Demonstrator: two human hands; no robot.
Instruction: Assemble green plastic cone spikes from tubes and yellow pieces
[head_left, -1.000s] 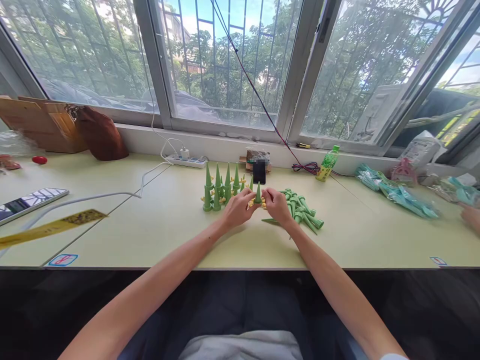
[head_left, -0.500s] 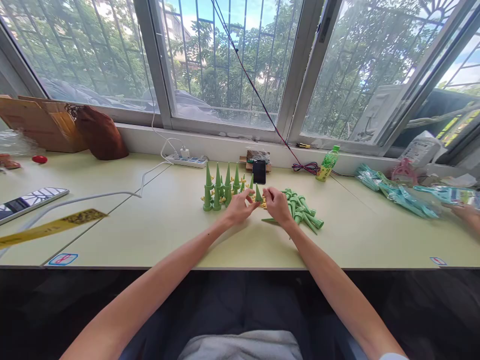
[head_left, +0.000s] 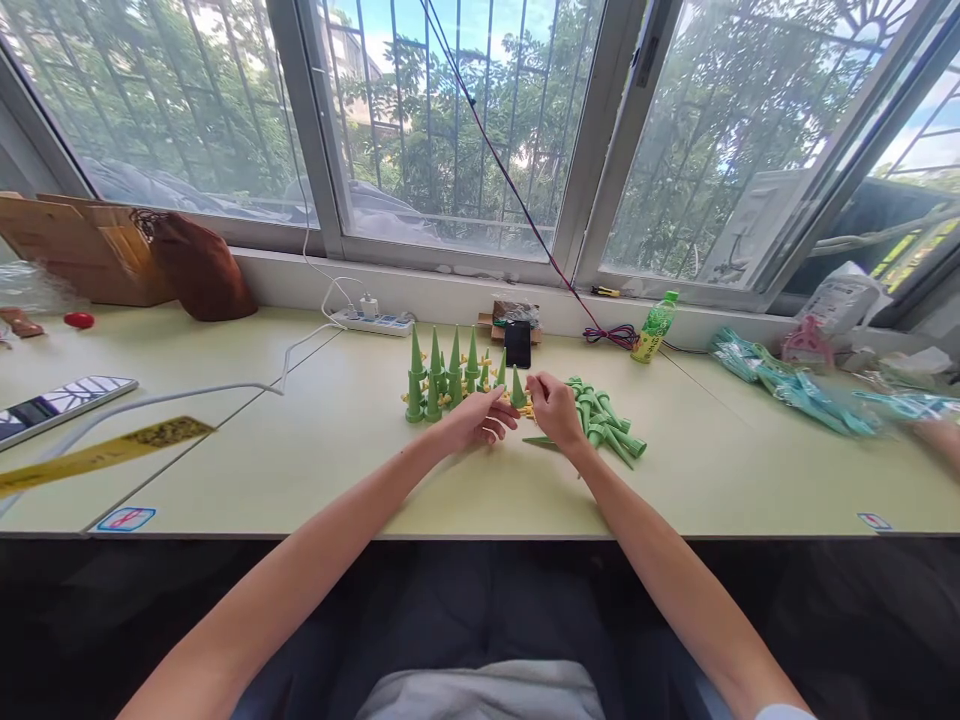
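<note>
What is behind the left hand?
Beyond the left hand, upright green cones and small yellow pieces show. The hand covers the bases of some cones; anything directly behind it cannot be seen.

Pale table set with upright green cones, heaped green cones, a bottle and a brown bag.

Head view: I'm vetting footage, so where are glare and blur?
Head view, left: window reflections streak the flat, glossy rectangular device; head view, right edge: another person's hand is blurred; head view, centre: the piled green plastic cones look fairly sharp.
</note>
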